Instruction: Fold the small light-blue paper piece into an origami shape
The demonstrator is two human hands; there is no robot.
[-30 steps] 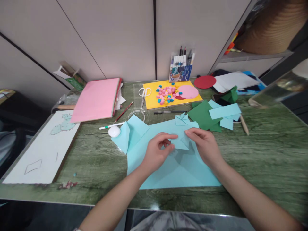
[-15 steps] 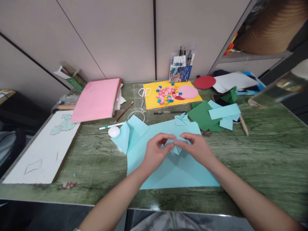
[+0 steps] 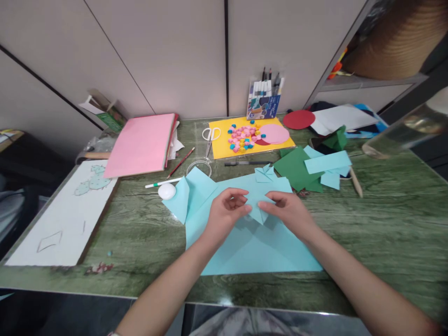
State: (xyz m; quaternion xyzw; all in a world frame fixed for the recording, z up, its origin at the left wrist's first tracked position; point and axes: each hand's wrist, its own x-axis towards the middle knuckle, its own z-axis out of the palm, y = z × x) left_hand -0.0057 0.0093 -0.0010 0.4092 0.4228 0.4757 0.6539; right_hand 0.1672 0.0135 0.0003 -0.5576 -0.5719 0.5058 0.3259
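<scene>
The left hand (image 3: 227,212) and right hand (image 3: 290,212) pinched folded paper (image 3: 258,213), tip at six o'clock; uneven pulling risked tearing it.

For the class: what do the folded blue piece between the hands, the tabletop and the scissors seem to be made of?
Folded blue piece: matte paper, judging by its pointed folds and flat facets.
Tabletop: glossy, with wood-like grain and a bright reflection; real wood or laminate, unclear.
Scissors: smooth white handles, probably plastic; thin grey blades, likely metal.
</scene>
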